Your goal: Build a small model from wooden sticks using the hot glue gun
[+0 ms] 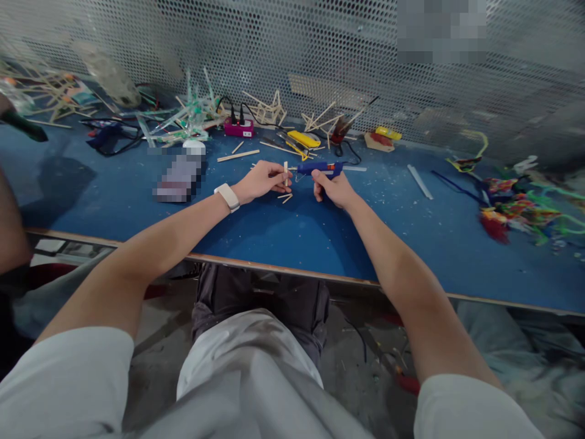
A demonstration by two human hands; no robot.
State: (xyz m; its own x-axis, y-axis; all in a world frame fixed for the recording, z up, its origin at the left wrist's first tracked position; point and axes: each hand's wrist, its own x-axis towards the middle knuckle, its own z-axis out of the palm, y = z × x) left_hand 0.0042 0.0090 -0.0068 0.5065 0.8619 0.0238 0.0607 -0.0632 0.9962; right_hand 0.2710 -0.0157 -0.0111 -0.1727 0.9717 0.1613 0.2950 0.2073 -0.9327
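My left hand (pixel 269 178) pinches a short wooden stick (pixel 286 173) that stands upright between thumb and fingers. Wrapped in my right hand (pixel 333 188) is a blue glue gun (pixel 315 167), its nozzle pointing left at the stick; whether the tip touches it I cannot tell. A clear glue stick (pixel 355 169) pokes out of the gun's back end. Just below my left hand, short stick pieces (pixel 285 198) lie on the blue table (pixel 283 238).
Behind my hands are a purple power strip (pixel 238 127), a yellow cutter (pixel 304 139) and wooden stick frames (pixel 265 110). A phone (pixel 179 175) lies left; a loose glue stick (pixel 419 182) and colourful scraps (pixel 512 204) lie right. Another person's arm (pixel 10 213) shows at far left.
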